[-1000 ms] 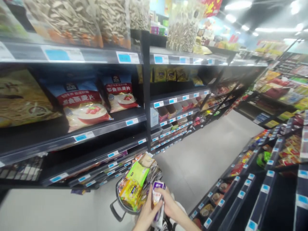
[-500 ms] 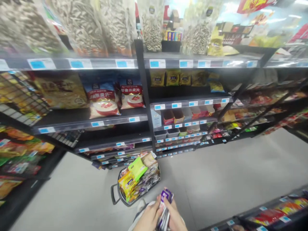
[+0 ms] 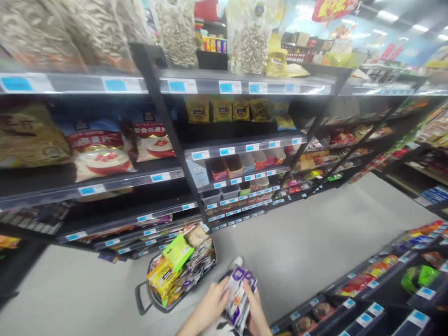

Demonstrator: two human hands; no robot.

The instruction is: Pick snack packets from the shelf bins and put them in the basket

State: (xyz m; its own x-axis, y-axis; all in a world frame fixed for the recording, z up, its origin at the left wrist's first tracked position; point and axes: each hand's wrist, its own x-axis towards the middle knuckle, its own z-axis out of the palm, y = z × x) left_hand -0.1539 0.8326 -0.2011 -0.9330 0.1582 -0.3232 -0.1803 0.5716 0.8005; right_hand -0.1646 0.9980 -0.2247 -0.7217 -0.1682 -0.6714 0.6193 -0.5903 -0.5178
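Basically, both hands were on one stack: the left hand grasped the purple-and-white packets from the left, and the right hand gripped them on the other side, its thumb across the top. The packets sat low in view, above the grey floor, just right of the loaded basket.

Main risk: slippage. The packets looked thin and slick and lay unevenly, a second one showing past the edge of the top one, so a loosened thumb or one-sided squeeze could have sent some to the floor. The basket was piled to its rim; a knock could have slid off the green packet or yellow packet, both on top. A white shoe stood close by, so a careless step might have bumped the basket.

Hard to make out: number of packets in the stack, their lower ends, and the fingers underneath. Forearms ran out at the bottom edge. Packet print was too blurred to read; items deeper in the basket were covered. Seed bags on the top shelf were cut off above, and backs of the lower shelves went dark.
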